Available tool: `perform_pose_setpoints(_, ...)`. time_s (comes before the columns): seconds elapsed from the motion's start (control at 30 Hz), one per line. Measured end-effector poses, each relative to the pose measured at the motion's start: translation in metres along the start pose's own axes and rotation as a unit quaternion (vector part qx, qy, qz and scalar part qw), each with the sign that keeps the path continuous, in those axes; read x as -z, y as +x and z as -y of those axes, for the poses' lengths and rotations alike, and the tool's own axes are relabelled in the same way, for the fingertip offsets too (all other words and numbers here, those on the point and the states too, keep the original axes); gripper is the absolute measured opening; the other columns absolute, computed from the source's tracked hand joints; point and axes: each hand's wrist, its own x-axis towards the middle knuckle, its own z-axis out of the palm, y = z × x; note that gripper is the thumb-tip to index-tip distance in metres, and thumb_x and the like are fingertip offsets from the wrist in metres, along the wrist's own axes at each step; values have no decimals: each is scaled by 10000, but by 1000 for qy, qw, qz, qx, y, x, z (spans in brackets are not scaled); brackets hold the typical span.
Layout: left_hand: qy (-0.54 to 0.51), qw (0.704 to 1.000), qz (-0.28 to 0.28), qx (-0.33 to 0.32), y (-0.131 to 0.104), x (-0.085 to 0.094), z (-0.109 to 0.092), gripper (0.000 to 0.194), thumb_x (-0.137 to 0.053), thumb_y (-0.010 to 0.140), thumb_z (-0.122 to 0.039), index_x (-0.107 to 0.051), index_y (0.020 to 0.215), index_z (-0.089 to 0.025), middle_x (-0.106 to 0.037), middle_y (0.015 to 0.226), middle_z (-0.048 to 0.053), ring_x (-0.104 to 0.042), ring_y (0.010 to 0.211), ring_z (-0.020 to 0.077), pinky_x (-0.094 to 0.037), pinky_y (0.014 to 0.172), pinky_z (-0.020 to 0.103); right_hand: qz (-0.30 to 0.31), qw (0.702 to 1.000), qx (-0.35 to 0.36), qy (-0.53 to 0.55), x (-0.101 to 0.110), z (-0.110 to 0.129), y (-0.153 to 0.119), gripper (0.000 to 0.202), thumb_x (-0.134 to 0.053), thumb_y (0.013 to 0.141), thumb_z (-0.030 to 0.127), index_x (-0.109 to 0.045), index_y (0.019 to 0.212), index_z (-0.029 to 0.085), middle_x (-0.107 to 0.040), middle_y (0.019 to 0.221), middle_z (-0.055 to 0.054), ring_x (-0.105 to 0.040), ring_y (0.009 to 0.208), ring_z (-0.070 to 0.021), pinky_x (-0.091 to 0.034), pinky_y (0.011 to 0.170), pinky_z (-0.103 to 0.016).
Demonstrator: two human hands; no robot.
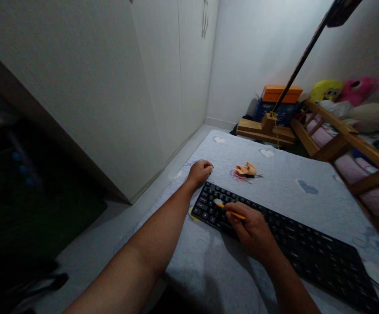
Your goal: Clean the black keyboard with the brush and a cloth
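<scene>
- One black keyboard (310, 246), on patterned cloth (287, 174).
- One yellow brush (239, 215), pale-tipped, gripped in right hand (250, 224) over keyboard.
- Left hand (200, 173), loosely curled, near keyboard.

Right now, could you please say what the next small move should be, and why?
Probably a stroke of the brush across the keys: the right hand holds it with its pale tip over the left end of the keyboard; the left hand is beside it.
</scene>
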Motion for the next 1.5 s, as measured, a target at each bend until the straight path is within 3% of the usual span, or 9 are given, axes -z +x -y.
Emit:
perform_pose_setpoints(0.4, 5, 1000, -2, 8, -1, 0, -2, 220, -573, 801, -278, -738, 849, -140, -683, 687, 23, -619, 662, 146, -457, 658, 252, 65, 984, -79, 143, 15, 15, -2, 267, -494, 966, 313, -705, 876, 177, -647, 686, -14, -572, 592, -137, -442, 583, -255)
perform_pose_setpoints(0.7, -1, 1000, 1, 2, 0, -1, 1, 231, -573, 808, -295, -737, 853, -138, -674, 677, 20, -610, 646, 141, -450, 637, 247, -47, 985, -95, 134, 7, 5, 0, 234, -552, 939, 358, -699, 902, 180, -666, 763, -34, -606, 665, -162, -471, 629, -270)
perform_pose_setpoints(1.0, 8, 1000, 2, 7, -2, 0, -3, 214, -569, 804, -272, -732, 836, -137, -671, 673, 20, -602, 640, 140, -438, 622, 244, -114, 979, -145, 90, -6, -11, 1, 265, -552, 934, 386, -721, 988, 189, -736, 893, -74, -673, 775, -212, -517, 748, -325)
perform_pose_setpoints(1.23, 15, 1000, 3, 5, -3, 1, -4, 215, -568, 805, -267, -739, 840, -141, -678, 678, 23, -605, 648, 144, -447, 640, 250, -72, 987, -133, 46, -3, -5, 1, 274, -533, 934, 368, -733, 926, 182, -738, 824, -61, -674, 732, -202, -515, 724, -302)
perform_pose_setpoints(1.5, 27, 1000, 6, 9, -3, 0, -4, 219, -565, 807, -272, -738, 843, -142, -678, 681, 18, -600, 647, 140, -438, 631, 242, 0, 990, -121, 69, 6, 11, -4, 296, -500, 954, 368, -722, 886, 183, -689, 726, -33, -624, 638, -165, -476, 634, -267)
